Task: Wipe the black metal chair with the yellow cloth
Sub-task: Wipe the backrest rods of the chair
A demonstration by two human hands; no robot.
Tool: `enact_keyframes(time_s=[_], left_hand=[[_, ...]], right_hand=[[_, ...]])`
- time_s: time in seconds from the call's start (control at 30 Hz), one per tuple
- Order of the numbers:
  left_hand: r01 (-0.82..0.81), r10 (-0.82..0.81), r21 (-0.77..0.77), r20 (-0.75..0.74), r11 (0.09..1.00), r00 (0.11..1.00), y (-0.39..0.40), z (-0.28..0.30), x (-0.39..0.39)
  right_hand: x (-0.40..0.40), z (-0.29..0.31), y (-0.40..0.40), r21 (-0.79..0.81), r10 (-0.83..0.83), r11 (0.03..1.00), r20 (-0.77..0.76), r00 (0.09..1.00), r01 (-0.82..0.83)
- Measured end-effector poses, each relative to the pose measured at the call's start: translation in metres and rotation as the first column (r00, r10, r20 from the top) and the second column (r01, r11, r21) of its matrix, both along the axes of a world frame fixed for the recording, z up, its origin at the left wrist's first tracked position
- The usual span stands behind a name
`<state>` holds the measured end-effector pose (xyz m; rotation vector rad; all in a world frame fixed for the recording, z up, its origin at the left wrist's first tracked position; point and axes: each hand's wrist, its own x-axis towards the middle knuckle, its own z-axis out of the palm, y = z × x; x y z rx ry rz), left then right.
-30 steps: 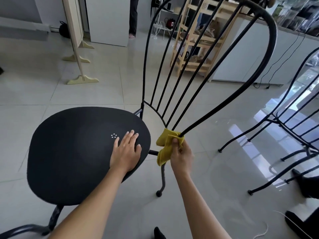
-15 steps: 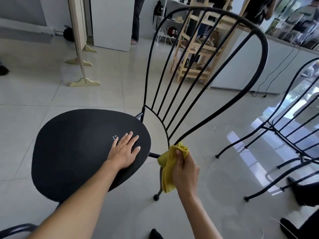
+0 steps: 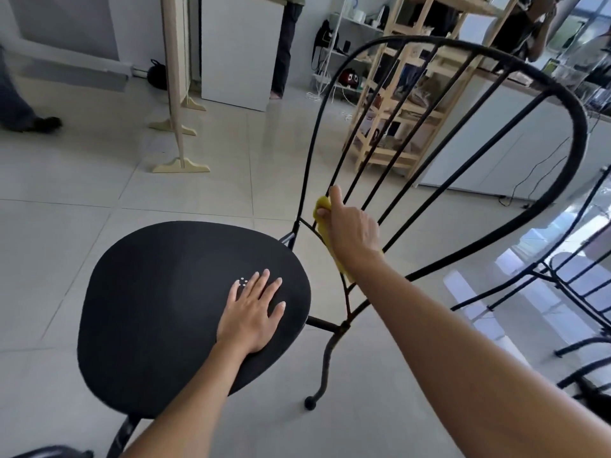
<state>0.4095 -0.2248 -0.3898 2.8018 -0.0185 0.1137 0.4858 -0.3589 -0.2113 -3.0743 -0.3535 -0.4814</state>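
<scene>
Pale glossy tiled floor; white cabinets along the far wall, wooden shelving unit holding assorted small goods, indistinct; a second black chair at right. Black metal chair, round seat, spindle back: left hand flat and open on the seat; right hand closed around yellow cloth, pressed against a lower back spindle.
</scene>
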Motion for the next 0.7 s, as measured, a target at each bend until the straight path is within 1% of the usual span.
enact_keyframes(time_s=[0.07, 0.13, 0.23, 0.33, 0.4, 0.47, 0.53, 0.6, 0.7], left_hand=[[0.002, -0.002, -0.007, 0.003, 1.0, 1.0, 0.0, -0.001, 0.0], [0.001, -0.001, -0.003, 0.004, 1.0, 1.0, 0.0, -0.001, 0.0], [0.001, -0.001, 0.004, 0.006, 1.0, 1.0, 0.0, -0.002, 0.0], [0.001, -0.001, 0.011, 0.006, 1.0, 1.0, 0.0, -0.001, 0.0], [0.004, -0.004, 0.012, 0.004, 1.0, 1.0, 0.0, 0.0, 0.0], [0.006, -0.006, 0.0, 0.006, 1.0, 1.0, 0.0, 0.001, 0.0], [0.008, -0.007, -0.011, 0.007, 1.0, 1.0, 0.0, 0.002, -0.001], [0.009, -0.009, -0.01, 0.01, 1.0, 1.0, 0.0, 0.002, -0.001], [0.013, -0.013, -0.012, -0.003, 1.0, 1.0, 0.0, 0.003, -0.001]], right_hand=[[0.016, -0.003, -0.001, -0.224, -0.055, 0.973, 0.023, 0.998, 0.058], [0.025, -0.007, -0.008, -0.379, -0.058, 0.921, 0.093, 0.994, 0.09], [0.026, -0.008, -0.019, -0.558, 0.029, 0.828, 0.134, 0.991, 0.052], [0.024, -0.007, -0.023, -0.716, 0.137, 0.697, 0.173, 0.975, 0.029], [0.021, -0.007, -0.024, -0.777, 0.172, 0.63, 0.146, 0.974, 0.005], [0.015, -0.01, -0.026, -0.821, 0.149, 0.571, 0.093, 0.984, -0.009], [0.011, -0.019, -0.031, -0.845, 0.082, 0.535, 0.062, 0.995, 0.008], [0.01, -0.033, -0.037, -0.851, -0.002, 0.525, 0.029, 1.0, 0.026], [0.014, -0.05, -0.041, -0.882, -0.062, 0.467, 0.04, 0.997, 0.064]])
